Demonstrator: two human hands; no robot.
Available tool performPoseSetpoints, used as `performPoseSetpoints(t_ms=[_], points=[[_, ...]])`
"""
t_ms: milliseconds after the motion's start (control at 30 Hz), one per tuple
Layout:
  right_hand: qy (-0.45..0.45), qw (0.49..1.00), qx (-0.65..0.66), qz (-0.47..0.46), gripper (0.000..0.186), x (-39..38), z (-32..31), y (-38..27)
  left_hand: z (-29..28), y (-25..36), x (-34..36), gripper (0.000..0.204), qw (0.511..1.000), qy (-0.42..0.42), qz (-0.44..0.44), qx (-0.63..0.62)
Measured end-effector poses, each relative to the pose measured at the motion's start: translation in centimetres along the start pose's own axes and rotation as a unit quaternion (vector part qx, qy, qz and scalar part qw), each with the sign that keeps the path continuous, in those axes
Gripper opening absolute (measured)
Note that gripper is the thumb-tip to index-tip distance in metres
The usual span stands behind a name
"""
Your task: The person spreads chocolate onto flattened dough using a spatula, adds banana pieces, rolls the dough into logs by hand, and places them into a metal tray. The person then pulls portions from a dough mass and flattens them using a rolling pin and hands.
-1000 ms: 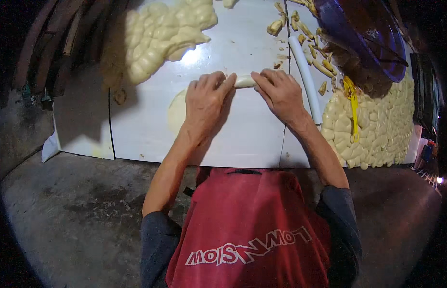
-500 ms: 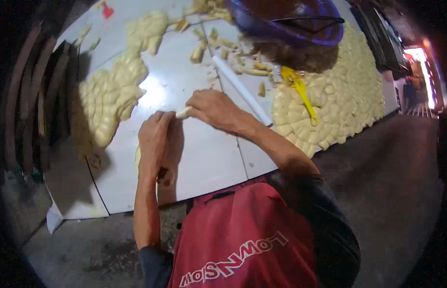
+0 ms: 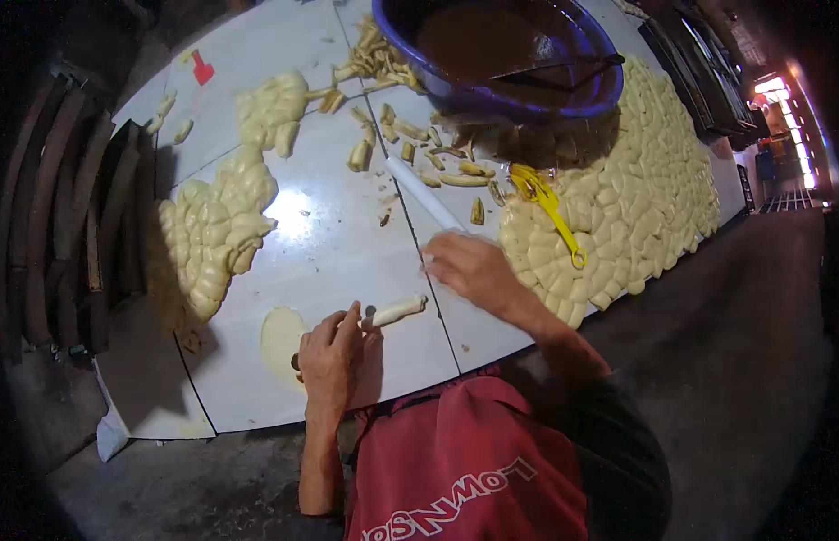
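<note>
Low over the white table (image 3: pixel 347 243), my left hand (image 3: pixel 329 356) has its fingers curled over a short dark rod (image 3: pixel 296 362), mostly hidden, whose tip shows beside the palm. A thin, flat round of pale dough (image 3: pixel 280 341) lies just left of that hand. On its other side is a rolled-up dough piece (image 3: pixel 401 310), with a brownish end. My right hand (image 3: pixel 474 275), a little blurred, is apart from the roll, fingers stretched out and nothing visible in them. It is near the lower end of a long white bar (image 3: pixel 424 192).
Cut yellow-brown fruit pieces (image 3: pixel 406 144) lie scattered beyond the bar. A purple basin (image 3: pixel 609 104) of brown liquid stands at the back. Dough pieces (image 3: pixel 636 207) cover the right; more dough (image 3: pixel 221 207) lies left. A yellow-handled tool (image 3: pixel 553 209) rests on the right-hand dough.
My right hand has let go of the rolled dough and moved right and nearer. The roll now lies on the table. My left hand has moved nearer and slightly right, uncovering the flat dough.
</note>
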State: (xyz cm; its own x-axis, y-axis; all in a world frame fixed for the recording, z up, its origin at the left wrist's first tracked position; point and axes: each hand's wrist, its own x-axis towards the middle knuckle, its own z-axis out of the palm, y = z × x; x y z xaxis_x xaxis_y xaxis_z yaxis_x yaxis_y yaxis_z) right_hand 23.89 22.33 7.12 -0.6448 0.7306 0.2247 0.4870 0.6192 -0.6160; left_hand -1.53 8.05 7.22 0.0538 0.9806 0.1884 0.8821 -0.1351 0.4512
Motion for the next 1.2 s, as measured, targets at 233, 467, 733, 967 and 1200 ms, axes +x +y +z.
performPoseSetpoints(t_ms=[233,467,733,967,1200], points=[[0.065,0.961,-0.216,0.160,0.025,8.7,-3.6,9.5,-2.8,0.5,-2.1,0.042,0.998,0.027,-0.063,0.011],[0.012,0.951,-0.229,0.206,0.023,10.8,-3.9,9.8,-3.8,-1.1,-6.4,0.030,0.983,0.077,-0.167,-0.006],[0.065,0.961,-0.055,0.262,0.032,9.4,-4.3,9.4,-4.7,-3.0,-11.2,0.023,0.955,0.123,-0.270,0.004],[0.015,0.935,0.170,0.312,0.034,7.4,-1.6,-4.3,-4.5,-4.7,-12.5,0.021,0.965,0.133,-0.227,-0.021],[-0.223,0.944,0.214,0.112,0.026,5.7,8.7,-12.9,-4.0,-5.9,-14.2,0.020,0.973,0.146,-0.173,-0.043]])
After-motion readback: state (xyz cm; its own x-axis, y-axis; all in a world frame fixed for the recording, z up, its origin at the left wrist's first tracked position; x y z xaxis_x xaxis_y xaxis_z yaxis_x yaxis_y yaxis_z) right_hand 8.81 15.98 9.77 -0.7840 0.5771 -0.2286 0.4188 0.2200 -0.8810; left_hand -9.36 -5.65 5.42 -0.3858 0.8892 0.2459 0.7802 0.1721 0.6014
